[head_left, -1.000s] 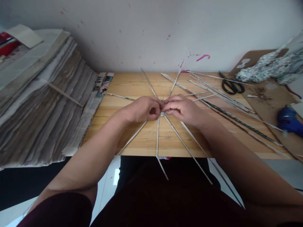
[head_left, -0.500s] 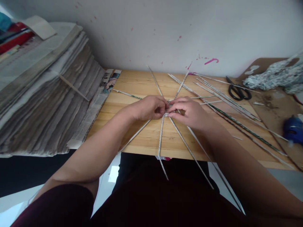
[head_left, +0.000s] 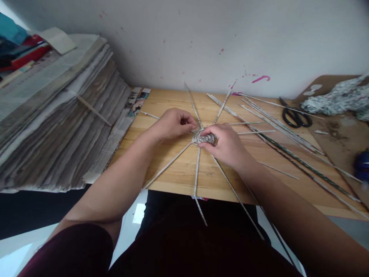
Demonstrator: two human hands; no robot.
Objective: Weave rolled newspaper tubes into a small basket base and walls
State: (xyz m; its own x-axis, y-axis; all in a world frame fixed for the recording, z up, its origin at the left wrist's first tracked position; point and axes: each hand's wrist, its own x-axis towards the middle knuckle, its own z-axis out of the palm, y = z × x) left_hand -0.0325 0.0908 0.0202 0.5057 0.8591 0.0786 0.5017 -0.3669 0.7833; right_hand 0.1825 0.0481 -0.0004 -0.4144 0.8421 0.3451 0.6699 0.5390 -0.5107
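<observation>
A small round woven centre (head_left: 204, 137) of rolled-paper sticks lies on the wooden table, with long paper sticks (head_left: 197, 171) spreading from it like spokes. Several spokes reach over the table's front edge toward my body. My right hand (head_left: 227, 146) grips the woven centre from the right, its thumb and fingers on the rim. At the upper left of the weave, my left hand (head_left: 176, 124) is closed in a pinch on a paper stick. My fingers partly hide that stick, and the hand covers part of the left spoke.
Loose paper sticks (head_left: 284, 127) lie on the right of the table (head_left: 167, 175). Beyond them are black-handled scissors (head_left: 295, 117), a cardboard piece (head_left: 331, 134), a bundle of paper strands (head_left: 331, 102) and a blue tool (head_left: 362, 163). A tall newspaper stack (head_left: 69, 127) stands left.
My hands were close together over the centre. Now my left hand has drawn up and left, my right hand has come down slightly, and the woven centre is uncovered. The camera view has shifted a little.
</observation>
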